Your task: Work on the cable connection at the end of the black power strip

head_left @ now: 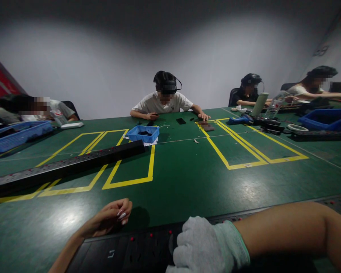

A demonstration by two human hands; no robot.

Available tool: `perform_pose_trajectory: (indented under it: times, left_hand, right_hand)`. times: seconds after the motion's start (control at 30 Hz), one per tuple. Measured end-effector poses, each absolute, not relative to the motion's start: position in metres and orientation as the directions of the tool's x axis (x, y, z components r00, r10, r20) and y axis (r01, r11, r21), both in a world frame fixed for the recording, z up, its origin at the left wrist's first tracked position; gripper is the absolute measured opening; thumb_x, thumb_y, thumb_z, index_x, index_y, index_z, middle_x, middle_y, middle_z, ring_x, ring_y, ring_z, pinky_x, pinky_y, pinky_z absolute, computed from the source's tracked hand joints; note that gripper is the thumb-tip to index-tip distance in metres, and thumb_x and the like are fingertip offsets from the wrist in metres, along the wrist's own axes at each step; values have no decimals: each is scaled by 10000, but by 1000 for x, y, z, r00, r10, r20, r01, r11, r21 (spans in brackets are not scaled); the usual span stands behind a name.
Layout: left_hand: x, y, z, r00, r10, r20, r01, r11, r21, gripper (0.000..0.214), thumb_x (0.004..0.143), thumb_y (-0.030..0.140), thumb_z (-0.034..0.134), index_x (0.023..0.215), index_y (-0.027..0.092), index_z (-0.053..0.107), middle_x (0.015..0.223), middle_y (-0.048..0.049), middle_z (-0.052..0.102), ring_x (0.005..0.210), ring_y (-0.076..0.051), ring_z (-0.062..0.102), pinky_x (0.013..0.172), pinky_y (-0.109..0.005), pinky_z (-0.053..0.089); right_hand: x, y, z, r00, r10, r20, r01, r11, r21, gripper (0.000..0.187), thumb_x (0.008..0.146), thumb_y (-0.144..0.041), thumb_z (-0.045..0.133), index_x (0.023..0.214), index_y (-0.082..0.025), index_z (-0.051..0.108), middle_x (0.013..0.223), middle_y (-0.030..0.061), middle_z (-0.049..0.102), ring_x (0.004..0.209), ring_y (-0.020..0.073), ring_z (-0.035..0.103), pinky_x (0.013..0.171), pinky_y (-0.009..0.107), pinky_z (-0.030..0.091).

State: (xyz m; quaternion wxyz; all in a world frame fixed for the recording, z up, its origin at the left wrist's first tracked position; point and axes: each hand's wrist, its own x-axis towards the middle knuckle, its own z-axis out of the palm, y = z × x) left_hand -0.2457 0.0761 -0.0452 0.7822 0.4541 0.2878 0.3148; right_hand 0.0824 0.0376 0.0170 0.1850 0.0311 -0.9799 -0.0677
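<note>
A long black power strip (102,252) with small red switches and dark socket slots lies across the near edge of the table in front of me. My left hand (115,215), bare, is raised just beyond its left part, fingers curled together; whatever they may hold is hidden. In a grey-white knit glove, my right hand (200,244) rests over the middle of the strip with its fingers bent down. What lies inside that closed grip does not show. The strip continues to the right, partly behind my right forearm.
Another long black strip (74,165) lies diagonally on the left. Beyond its end stands a blue basket (143,139) with dark parts. Larger blue bins (19,138) sit at both sides. Yellow tape marks the green table (182,178). Several people sit around it, one opposite (165,100).
</note>
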Motion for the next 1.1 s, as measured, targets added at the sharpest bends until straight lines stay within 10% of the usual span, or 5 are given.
perform_pose_trajectory:
  times: [1.1]
  left_hand:
    - [-247, 82, -44, 676, 723, -142, -209, 372, 904, 360, 683, 256, 693, 670, 183, 341, 711, 25, 333, 621, -81, 320, 563, -222, 293]
  right_hand:
    - [81, 34, 32, -892, -105, 440, -27, 983, 180, 325, 645, -441, 622, 844, -184, 605, 633, -22, 522, 472, 138, 353, 397, 314, 116]
